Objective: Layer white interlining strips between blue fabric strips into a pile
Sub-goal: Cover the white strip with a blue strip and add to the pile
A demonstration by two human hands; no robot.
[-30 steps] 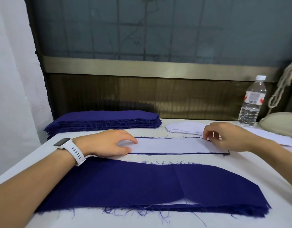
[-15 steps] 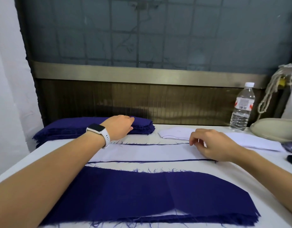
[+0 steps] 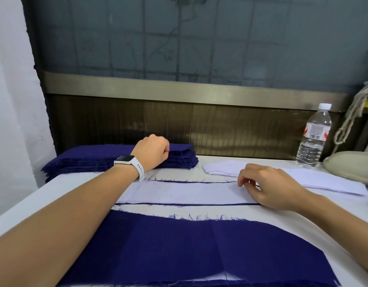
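Left hand (image 3: 152,152) on the stack of dark blue frayed fabric strips (image 3: 92,160) at the white surface's (image 3: 23,204) far left; fingers (image 3: 166,150) curled at its right end, grip on the top strip impossible to tell. Long axis left-right, parallel to the flat white interlining strip (image 3: 179,193) just nearer. Right hand (image 3: 268,187) loosely bent, fingertips resting on that strip's right end. Probably needs a short pull nearward.

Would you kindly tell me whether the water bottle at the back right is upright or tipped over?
Upright: the water bottle stands on its base on the table, white cap on top.
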